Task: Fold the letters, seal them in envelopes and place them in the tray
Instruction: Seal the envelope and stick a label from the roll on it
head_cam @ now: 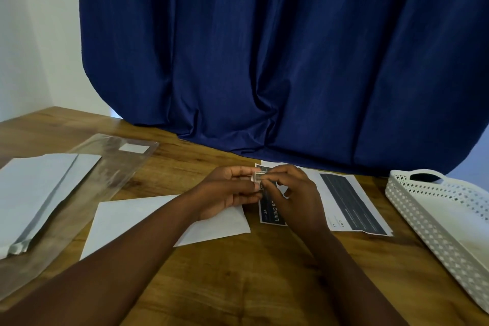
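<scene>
Fingers of both hands [260, 188] pinch a small stamp [257, 177] above the wooden table [238, 272]; blue curtain [264, 47] behind.

— What sort of place is this?
— It looks like a room at home set up for paperwork. A wooden desk [238, 272] stands against a plain white wall [34, 34], with a heavy blue curtain [264, 47] hanging behind.
— Anything office-like?
— Only printed letters [352, 201], white envelopes [39, 188] and a perforated white tray [436, 225].
</scene>
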Available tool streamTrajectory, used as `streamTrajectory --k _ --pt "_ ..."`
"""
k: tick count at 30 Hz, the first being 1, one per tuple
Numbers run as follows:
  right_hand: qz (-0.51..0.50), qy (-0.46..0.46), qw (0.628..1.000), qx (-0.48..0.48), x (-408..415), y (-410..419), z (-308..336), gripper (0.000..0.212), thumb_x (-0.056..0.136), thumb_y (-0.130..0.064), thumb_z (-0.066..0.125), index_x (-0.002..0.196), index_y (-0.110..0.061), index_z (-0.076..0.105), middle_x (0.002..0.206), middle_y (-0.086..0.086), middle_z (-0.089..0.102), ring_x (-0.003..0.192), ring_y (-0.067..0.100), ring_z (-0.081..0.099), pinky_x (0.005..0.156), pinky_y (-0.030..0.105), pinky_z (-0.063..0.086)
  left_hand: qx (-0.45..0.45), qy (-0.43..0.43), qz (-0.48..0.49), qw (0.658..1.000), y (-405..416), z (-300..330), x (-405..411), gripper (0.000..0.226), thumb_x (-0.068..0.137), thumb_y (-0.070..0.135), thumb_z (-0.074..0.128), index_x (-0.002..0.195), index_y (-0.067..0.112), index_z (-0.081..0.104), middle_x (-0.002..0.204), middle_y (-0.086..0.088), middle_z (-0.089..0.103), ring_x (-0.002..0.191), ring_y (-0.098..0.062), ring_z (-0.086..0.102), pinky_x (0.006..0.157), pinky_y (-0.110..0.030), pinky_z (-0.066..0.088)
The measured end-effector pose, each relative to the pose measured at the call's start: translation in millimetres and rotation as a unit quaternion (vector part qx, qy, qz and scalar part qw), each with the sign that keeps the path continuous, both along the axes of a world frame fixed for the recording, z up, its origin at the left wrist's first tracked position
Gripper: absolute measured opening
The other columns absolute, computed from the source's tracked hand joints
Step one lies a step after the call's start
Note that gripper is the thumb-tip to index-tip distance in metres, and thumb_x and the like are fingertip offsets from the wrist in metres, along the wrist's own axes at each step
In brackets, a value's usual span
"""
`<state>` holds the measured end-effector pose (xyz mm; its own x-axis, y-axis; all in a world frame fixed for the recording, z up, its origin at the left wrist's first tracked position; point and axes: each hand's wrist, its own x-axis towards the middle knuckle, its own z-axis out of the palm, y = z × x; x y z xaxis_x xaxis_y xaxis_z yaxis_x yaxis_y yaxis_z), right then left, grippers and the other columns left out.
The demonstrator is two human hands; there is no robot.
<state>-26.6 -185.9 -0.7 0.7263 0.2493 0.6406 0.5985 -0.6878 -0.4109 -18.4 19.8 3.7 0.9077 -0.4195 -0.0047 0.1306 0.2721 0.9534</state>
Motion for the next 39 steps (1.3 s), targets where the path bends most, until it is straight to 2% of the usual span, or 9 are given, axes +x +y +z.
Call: streamTrajectory --k 3,7,12,17,20,24,30,35,39 --pt "0.004 0.016 0.999 0.037 -1 4 1 0.014 0.096 -0.035 0.065 0.108 -0.043 0.066 0.107 -0.022 0.06 0.1 -0.006 0.059 0.081 0.012 0.048 0.039 -0.047 -0.003 0.998 1 -3 -1 0.053 0.083 -0.006 0.077 0.131 0.012 0.065 0.124 -0.012 0.073 0.116 -0.028 0.07 0.094 -0.041 0.06" --pt "0.011 0.049 0.993 0.107 -6 8 5 0.023 0.094 -0.031 0.069 0.092 -0.053 0.061 0.098 -0.029 0.06 0.099 -0.013 0.058 0.081 -0.002 0.039 0.123 -0.115 0.073 0.983 -2 -5 -2 0.054 0.079 -0.007 0.081 0.127 0.015 0.069 0.118 -0.006 0.075 0.109 -0.026 0.073 0.093 -0.048 0.061" --pt "0.025 0.101 0.972 0.21 -4 3 8 0.005 0.093 -0.04 0.065 0.094 -0.038 0.069 0.097 -0.017 0.071 0.088 -0.002 0.068 0.069 0.009 0.051 0.179 -0.16 0.114 0.964 -2 -5 -2 0.047 0.081 0.004 0.083 0.124 0.017 0.07 0.114 -0.002 0.076 0.094 -0.024 0.076 0.077 -0.039 0.064" --pt "0.011 0.127 0.966 0.225 -1 -3 7 0.022 0.089 -0.047 0.065 0.102 -0.03 0.071 0.097 -0.011 0.072 0.082 -0.002 0.069 0.058 0.016 0.053 0.238 -0.214 0.246 0.915 12 0 7 0.035 0.079 0.027 0.087 0.112 0.029 0.074 0.091 0.017 0.078 0.07 -0.001 0.071 0.06 -0.017 0.054" --pt "0.007 0.141 0.968 0.21 0 0 1 0.014 0.09 -0.045 0.066 0.1 -0.036 0.069 0.097 -0.014 0.072 0.081 -0.003 0.069 0.058 0.013 0.051 0.208 -0.204 0.323 0.901 45 11 13 0.03 0.077 0.04 0.086 0.103 0.032 0.075 0.091 0.018 0.077 0.083 -0.003 0.075 0.063 -0.013 0.054" --pt "0.015 0.15 0.973 0.174 1 5 -1 0.006 0.092 -0.046 0.065 0.097 -0.047 0.064 0.104 -0.016 0.069 0.088 0.006 0.068 0.072 0.021 0.049 0.311 -0.231 0.436 0.813 119 28 16 0.031 0.072 0.058 0.081 0.093 0.037 0.071 0.085 0.022 0.074 0.081 0.003 0.07 0.063 -0.008 0.047" --pt "0.014 0.175 0.971 0.16 -1 15 3 0.011 0.085 -0.053 0.064 0.091 -0.044 0.062 0.1 -0.017 0.065 0.085 0.007 0.065 0.074 0.021 0.048 0.616 -0.133 0.392 0.67 234 43 5 0.051 0.076 0.061 0.077 0.11 0.028 0.059 0.101 0.004 0.071 0.092 -0.02 0.065 0.082 -0.038 0.054" --pt "0.029 0.177 0.973 0.142 -8 20 4 0.015 0.085 -0.05 0.065 0.094 -0.039 0.068 0.093 -0.028 0.061 0.081 0.002 0.064 0.066 0.012 0.041 0.727 -0.084 0.27 0.626 255 35 2 0.036 0.08 0.051 0.08 0.106 0.03 0.067 0.115 0.003 0.068 0.094 -0.014 0.057 0.08 -0.03 0.047" --pt "0.032 0.179 0.974 0.137 -10 19 1 0.003 0.092 -0.039 0.068 0.095 -0.039 0.069 0.091 -0.026 0.064 0.082 -0.004 0.065 0.064 0.008 0.042 0.746 -0.062 0.258 0.61 244 31 -4 0.057 0.085 0.055 0.072 0.134 0.029 0.059 0.132 -0.003 0.064 0.115 -0.025 0.059 0.095 -0.039 0.053"
